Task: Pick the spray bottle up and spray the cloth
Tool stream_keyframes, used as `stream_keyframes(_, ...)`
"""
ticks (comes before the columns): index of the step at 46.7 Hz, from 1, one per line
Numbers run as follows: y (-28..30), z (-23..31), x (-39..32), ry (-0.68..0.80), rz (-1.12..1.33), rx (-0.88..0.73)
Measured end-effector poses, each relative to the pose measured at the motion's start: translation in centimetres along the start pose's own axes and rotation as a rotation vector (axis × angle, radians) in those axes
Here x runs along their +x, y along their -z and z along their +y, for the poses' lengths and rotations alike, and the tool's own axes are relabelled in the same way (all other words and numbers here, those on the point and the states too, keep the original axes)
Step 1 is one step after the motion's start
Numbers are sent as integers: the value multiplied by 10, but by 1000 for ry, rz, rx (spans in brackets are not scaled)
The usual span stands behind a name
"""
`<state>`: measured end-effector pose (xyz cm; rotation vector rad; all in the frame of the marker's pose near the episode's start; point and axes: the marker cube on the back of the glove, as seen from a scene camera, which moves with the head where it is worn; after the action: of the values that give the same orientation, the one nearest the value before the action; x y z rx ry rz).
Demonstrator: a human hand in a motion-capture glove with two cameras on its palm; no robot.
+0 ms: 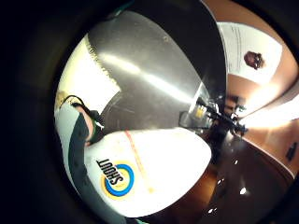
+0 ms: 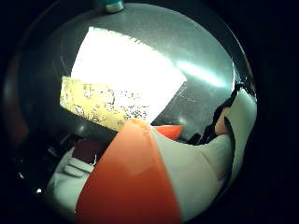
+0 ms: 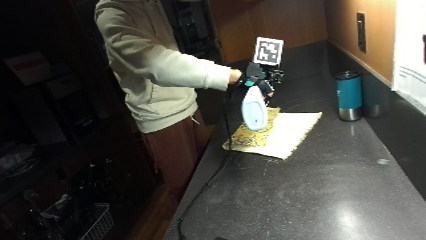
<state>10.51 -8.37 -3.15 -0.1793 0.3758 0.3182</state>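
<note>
In the outside view my gloved right hand [image 3: 256,80] grips the top of a white spray bottle [image 3: 254,109] and holds it upright in the air above the near end of the cloth [image 3: 276,132]. The cloth is pale with a yellow patterned end and lies flat on the dark counter [image 3: 319,185]. In the little finger side palm view the bottle's white body [image 1: 149,168] with its "SHOUT" label fills much of the picture. The thumb side palm view shows the bottle's orange and white head [image 2: 140,182] close by, with the cloth [image 2: 126,79] below it.
A teal tumbler [image 3: 348,95] with a steel base stands on the counter beyond the cloth, near the wooden wall [image 3: 373,30]. A sheet of paper [image 3: 413,60] hangs on that wall. A black cable [image 3: 206,185] runs along the counter's front edge. The person stands at the counter's left side.
</note>
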Motion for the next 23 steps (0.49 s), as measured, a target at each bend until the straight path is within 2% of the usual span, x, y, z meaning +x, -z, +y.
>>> stream_keyframes(12,34,-3,-21,75,-9,103)
stream_keyframes(19,70,3,-18,46,-219,239)
stream_keyframes(23,89,8,-15,81,-366,310)
